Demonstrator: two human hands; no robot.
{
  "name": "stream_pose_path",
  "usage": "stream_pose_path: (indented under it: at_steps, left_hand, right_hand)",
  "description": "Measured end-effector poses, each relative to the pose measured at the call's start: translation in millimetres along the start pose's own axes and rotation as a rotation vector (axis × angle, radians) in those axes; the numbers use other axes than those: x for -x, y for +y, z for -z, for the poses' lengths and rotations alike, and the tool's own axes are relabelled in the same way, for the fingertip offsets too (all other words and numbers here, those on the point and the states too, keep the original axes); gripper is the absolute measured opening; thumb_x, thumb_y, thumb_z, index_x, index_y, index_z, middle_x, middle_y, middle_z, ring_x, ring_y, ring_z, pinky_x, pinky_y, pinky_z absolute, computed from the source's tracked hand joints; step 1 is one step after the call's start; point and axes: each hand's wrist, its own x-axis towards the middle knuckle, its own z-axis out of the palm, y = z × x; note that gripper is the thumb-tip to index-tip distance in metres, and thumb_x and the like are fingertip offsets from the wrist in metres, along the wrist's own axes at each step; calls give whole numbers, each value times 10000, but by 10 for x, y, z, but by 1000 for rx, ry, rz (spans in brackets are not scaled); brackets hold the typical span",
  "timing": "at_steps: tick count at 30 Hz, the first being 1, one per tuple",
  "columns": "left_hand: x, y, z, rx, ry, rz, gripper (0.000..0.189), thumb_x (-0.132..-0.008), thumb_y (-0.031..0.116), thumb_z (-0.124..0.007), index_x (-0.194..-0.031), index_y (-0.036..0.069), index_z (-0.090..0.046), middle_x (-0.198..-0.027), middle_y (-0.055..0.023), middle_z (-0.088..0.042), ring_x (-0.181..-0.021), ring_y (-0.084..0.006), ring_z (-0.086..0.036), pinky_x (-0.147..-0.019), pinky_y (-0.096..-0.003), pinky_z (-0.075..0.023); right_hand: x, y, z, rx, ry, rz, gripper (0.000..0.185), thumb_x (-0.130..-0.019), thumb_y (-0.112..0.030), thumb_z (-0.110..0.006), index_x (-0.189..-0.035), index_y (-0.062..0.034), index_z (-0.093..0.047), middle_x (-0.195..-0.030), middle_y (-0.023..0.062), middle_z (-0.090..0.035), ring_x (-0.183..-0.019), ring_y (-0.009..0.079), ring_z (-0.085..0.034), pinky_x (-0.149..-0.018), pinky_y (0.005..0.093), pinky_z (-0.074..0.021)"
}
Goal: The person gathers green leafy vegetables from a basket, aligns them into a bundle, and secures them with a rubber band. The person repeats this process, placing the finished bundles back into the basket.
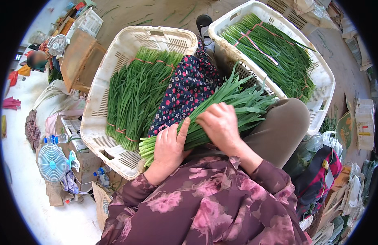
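Note:
A loose-leaved bunch of Chinese chives lies slantwise across my lap, its pale cut stems at the lower left. My left hand is wrapped around it near the stem ends, thumb on top. A small pink band shows just behind those fingers. My right hand rests on the leaves midway along with curled fingers; whether it pinches any leaf is hidden. Left of my lap, a white plastic crate holds tied chive bundles. Beyond my knee, a second white crate holds more banded chives.
A dark floral cloth covers one leg between the crates. On the left stand a blue fan, a water bottle and a wooden box. Another person sits farther back near a white fan. Plastic bags lie at right.

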Motion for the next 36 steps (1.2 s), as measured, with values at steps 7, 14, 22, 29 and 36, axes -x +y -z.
stream_pose_path:
  at_steps: [7, 14, 22, 29, 36]
  left_hand:
    - [79, -20, -33, 10, -16, 2, 1213, -541, 263, -925, -1565, 95, -296, -1187, -169, -539, -1026, -318, -565, -890, -437, -459]
    - [72, 32, 29, -21, -47, -2, 1095, -585, 237, -903, -1530, 131, -362, -1217, -158, -527, -1040, -338, -553, -896, -454, -448]
    - [119, 47, 12, -144, 19, -146, 625, -884, 132, -549, -1486, 271, -448, -1209, -182, -536, -1064, -340, -559, -899, -464, -467]
    - [100, 60, 9, -168, 37, -197, 605, -849, 134, -602, -1432, 279, -527, -1222, -162, -556, -1080, -331, -569, -909, -461, -470]
    - [74, 56, 23, -178, 29, -225, 566, -865, 127, -554, -1413, 270, -545, -1217, -164, -551, -1079, -330, -564, -913, -456, -473]
  right_hand:
    - [-93, 860, 946, 297, 220, -521, 240, -969, -180, -597, -822, -9, -677, -771, 138, -612, -708, 322, -606, -666, 433, -462]
    - [96, 260, 900, 99, 2, -146, 113, -843, -127, -719, -916, -46, -687, -914, 94, -641, -850, 305, -613, -760, 402, -499]
    - [-121, 506, 751, 44, 47, -48, 148, -839, -39, -675, -986, -46, -698, -1013, 84, -695, -922, 289, -631, -836, 391, -501]
    - [-266, 1047, 609, 370, -334, -60, 220, -864, -94, -658, -1045, -175, -752, -1090, 34, -687, -1047, 263, -612, -928, 407, -469]
    - [-318, 1288, 291, 417, -771, 40, 227, -801, -285, -738, -1022, -246, -769, -1067, 12, -662, -1104, 226, -588, -965, 423, -412]
